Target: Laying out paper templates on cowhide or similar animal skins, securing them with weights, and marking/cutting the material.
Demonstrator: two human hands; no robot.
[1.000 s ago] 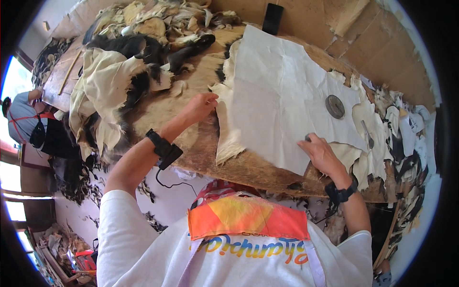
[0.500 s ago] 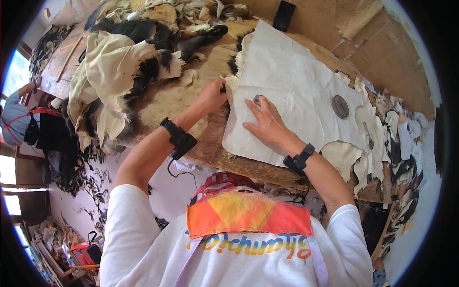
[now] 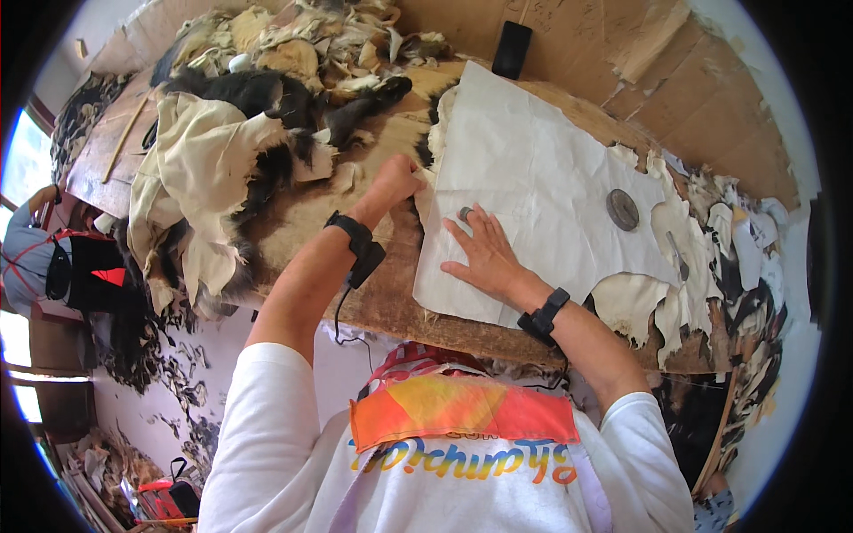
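A large white sheet [image 3: 551, 178], paper-like with creases, lies over a pale hide [image 3: 631, 302] on the wooden work board [image 3: 382, 306]. My right hand [image 3: 487, 253] rests flat on the sheet's left part, fingers spread, a ring-like band on one finger. At the sheet's left edge, my left hand [image 3: 395, 182] is closed in a fist against the hide's margin; whatever its fingers hold is hidden. A round dark metal disc [image 3: 623, 210] sits on the sheet's right side. Beyond it lies a slim grey metal tool [image 3: 678, 253].
Black-and-cream fur hides [image 3: 213, 151] are heaped at the left, with a pile of scraps [image 3: 302, 44] behind. A black phone-like slab [image 3: 512, 51] lies at the far edge. Another person [image 3: 40, 258] stands at the far left. Dark trimmings [image 3: 164, 346] litter the floor.
My right hand has slid slightly left and nearer on the sheet. The left fist stays at the sheet's edge, and the dark thing seen at its fingers before is now hidden.
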